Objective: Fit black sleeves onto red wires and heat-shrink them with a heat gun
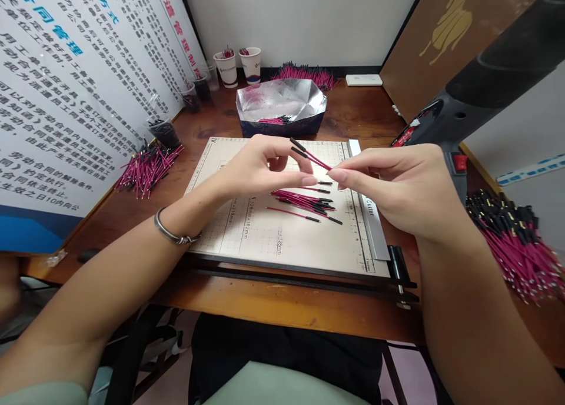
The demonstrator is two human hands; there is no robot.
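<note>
My right hand [388,181] pinches a couple of thin magenta wires [318,160] between thumb and fingertips. Their black sleeved ends [299,146] point up and left, close to the fingertips of my left hand [269,166]. That left hand is half curled, thumb and forefinger apart, with nothing visible between them. Both hands hover over a cream paper cutter board [247,240] printed with grid lines. On the board, below the hands, lies a loose bunch of magenta wires with black ends [300,202]; my hands cover part of the board behind them.
Behind the board stands a foil-lined box [282,99] with some wires inside. Wire piles lie at the left [148,166], back [306,75] and right [514,240]. Cups [227,69] line the back left. A dark heat-gun-like tool [477,81] rises at the right.
</note>
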